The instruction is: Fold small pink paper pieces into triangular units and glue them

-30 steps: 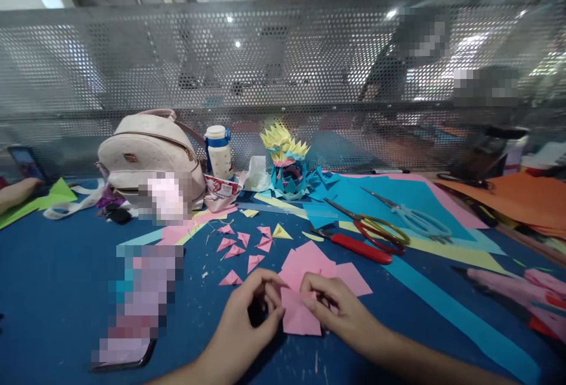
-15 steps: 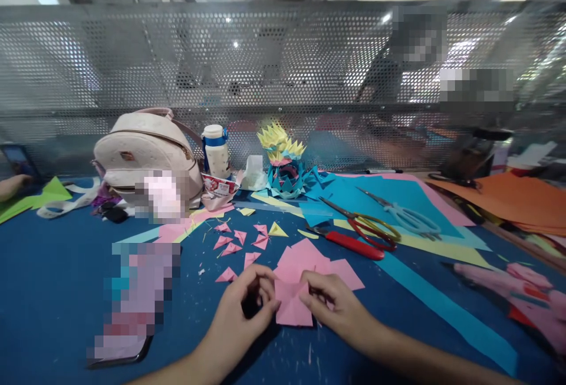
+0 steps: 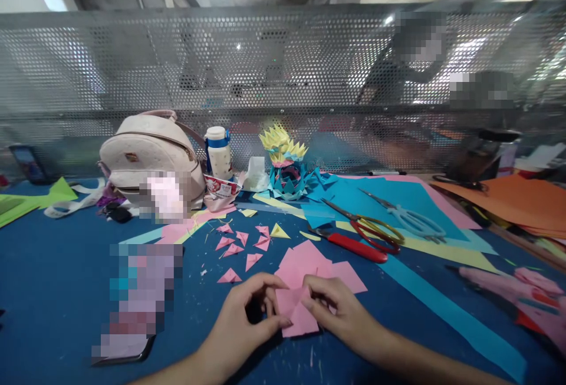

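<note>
Left hand: The left hand (image 3: 247, 308) pinches the near-left part of a pink square (image 3: 297, 317), thumb laid on its face; the other fingertips are partly lost behind the curled index finger and the sheet.
Right hand: The right hand (image 3: 345, 308) grips the same square at its upper right between thumb and index finger, the remaining fingers folded in shadow.
Pink square: Held between the two hands, above the counter (image 3: 53, 290), its creases faint and its side edges partly covered by fingers.
Pink sheets: A loose stack (image 3: 307, 258) lies just beyond the hands, its near edge hidden by them and the square.
Folded pieces: Small pink triangles (image 3: 232, 250) lie scattered beyond the left hand, near a yellow triangle (image 3: 279, 231); their folds are too small to read.
Cutting tools: Beyond the right hand rest a red-handled tool (image 3: 358, 248), its dark tip hard to identify, scissors with red and gold handles (image 3: 378, 234) and light-blue scissors (image 3: 415, 221).
Far right of the hands: A pink tool (image 3: 508, 290), cut off by the frame.
Left of the hands: A phone-like slab (image 3: 128, 346), mostly masked by pixel blocks.
Behind: Well beyond the hands, a perforated panel (image 3: 283, 61) blurs a person (image 3: 389, 75), the head pixelated.
</note>
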Demonstrator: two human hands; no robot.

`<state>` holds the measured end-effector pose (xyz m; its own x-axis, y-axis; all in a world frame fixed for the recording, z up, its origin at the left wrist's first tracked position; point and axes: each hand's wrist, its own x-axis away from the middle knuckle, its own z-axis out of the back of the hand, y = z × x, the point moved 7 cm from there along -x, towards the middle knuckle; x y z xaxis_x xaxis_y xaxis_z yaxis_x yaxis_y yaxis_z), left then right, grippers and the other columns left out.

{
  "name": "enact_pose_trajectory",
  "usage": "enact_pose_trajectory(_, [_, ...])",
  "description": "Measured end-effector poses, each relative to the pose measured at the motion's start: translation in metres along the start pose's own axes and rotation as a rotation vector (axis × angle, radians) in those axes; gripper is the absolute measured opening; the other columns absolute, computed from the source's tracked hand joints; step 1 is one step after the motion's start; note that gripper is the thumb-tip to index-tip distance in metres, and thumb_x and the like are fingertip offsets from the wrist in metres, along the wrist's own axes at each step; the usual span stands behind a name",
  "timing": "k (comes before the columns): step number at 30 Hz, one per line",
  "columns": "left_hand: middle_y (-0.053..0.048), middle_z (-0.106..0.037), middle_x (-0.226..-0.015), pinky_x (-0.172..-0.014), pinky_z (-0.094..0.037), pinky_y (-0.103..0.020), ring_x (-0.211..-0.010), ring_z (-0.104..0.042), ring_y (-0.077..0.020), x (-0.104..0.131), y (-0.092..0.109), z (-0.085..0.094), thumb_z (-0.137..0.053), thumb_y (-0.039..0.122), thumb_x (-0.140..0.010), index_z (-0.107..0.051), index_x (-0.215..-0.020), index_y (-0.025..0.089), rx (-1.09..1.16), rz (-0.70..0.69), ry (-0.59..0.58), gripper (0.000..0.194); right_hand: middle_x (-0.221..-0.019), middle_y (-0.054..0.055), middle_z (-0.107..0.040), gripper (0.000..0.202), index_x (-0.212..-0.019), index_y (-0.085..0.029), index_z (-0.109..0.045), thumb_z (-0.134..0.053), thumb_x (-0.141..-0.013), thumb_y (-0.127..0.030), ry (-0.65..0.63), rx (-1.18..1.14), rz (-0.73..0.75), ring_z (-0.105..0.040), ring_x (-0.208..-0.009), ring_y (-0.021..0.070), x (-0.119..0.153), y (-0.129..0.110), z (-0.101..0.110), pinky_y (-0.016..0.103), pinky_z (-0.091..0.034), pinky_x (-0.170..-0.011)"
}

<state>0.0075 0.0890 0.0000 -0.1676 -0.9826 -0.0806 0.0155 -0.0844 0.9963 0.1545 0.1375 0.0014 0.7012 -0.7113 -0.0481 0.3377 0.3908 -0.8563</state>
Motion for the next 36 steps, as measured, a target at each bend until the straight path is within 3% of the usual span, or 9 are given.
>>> enact_pose_trajectory(12, [0.003, -0.059, -0.071, -0.065, -0.039, -0.023, -0.065, -0.05, -0.0136, 0.001, -0.005, 0.0, -0.084, 0.033, -0.076, -0.071, -0.098, 0.019, -0.018, 0.021, -0.008, 0.029, -0.06, -0.004, -0.033, 0.062, -0.066, -0.021, -0.031, -0.036, -0.095, -0.076, -0.049, 0.071, 0.02, -0.033, -0.057, 0.0119, 0.002, 0.005, -0.005, 0.026, -0.021, -0.053])
enact_pose_trajectory(23, [0.002, -0.061, -0.069, -0.064, -0.038, -0.023, -0.065, -0.051, -0.0136, 0.002, -0.008, 0.002, -0.082, 0.026, -0.074, -0.071, -0.086, 0.017, -0.026, 0.028, 0.005, 0.019, -0.061, -0.005, -0.034, 0.071, -0.064, -0.021, -0.032, -0.032, -0.088, -0.088, -0.066, 0.063, 0.014, -0.031, -0.057, 0.0119, 0.001, 0.005, -0.005, 0.026, -0.021, -0.054])
enact_pose_trajectory(31, [0.004, -0.056, -0.067, -0.062, -0.038, -0.022, -0.063, -0.048, -0.0125, 0.004, -0.005, 0.003, -0.078, 0.025, -0.077, -0.07, -0.089, 0.017, -0.04, 0.012, 0.012, 0.016, -0.061, -0.004, -0.038, 0.073, -0.065, -0.021, -0.035, -0.033, -0.086, -0.09, -0.057, 0.092, 0.055, -0.036, -0.057, 0.012, 0.003, 0.002, -0.006, 0.026, -0.023, -0.055])
enact_pose_trajectory(36, [0.003, -0.057, -0.07, -0.063, -0.038, -0.022, -0.066, -0.049, -0.0128, 0.007, -0.002, 0.004, -0.074, 0.024, -0.08, -0.068, -0.093, 0.018, -0.054, -0.001, 0.017, 0.016, -0.062, -0.002, -0.04, 0.069, -0.065, -0.02, -0.035, -0.027, -0.095, -0.081, -0.027, 0.164, 0.086, -0.038, -0.059, 0.013, 0.006, -0.006, -0.004, 0.027, -0.025, -0.057])
